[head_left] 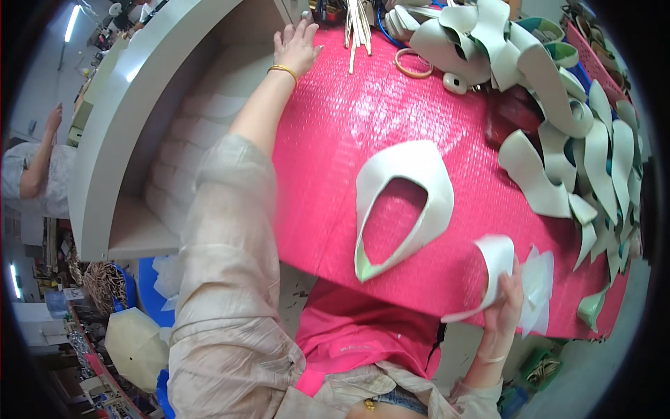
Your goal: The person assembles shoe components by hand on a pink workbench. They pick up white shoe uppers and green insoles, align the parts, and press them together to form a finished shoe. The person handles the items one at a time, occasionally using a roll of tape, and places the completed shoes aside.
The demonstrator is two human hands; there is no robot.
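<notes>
My left hand (pixel 299 50), a gold bangle at its wrist, reaches to the far left of the pink-covered bench (pixel 321 188). Its fingers are spread, the tips close to the end of the grey box; no held thing shows. Low on the right, my right hand (pixel 511 302) is closed on a white curved shoe upper piece (pixel 497 257), fingers along its outer side. Beside that hand lies a thin whitish translucent sheet (pixel 537 293). Between my hands a joined white shoe upper (pixel 440 185) lies flat, its oval opening showing the pink cover and a pale green lining at the near tip.
A grey open-fronted box (pixel 132 105) stands along the left, with stacked white pieces (pixel 195 136) inside. Several white uppers (pixel 537 84) heap at the right. Pale sticks (pixel 357 31) and a tape ring (pixel 413 63) lie at the back. Another person (pixel 38 167) is beyond the box.
</notes>
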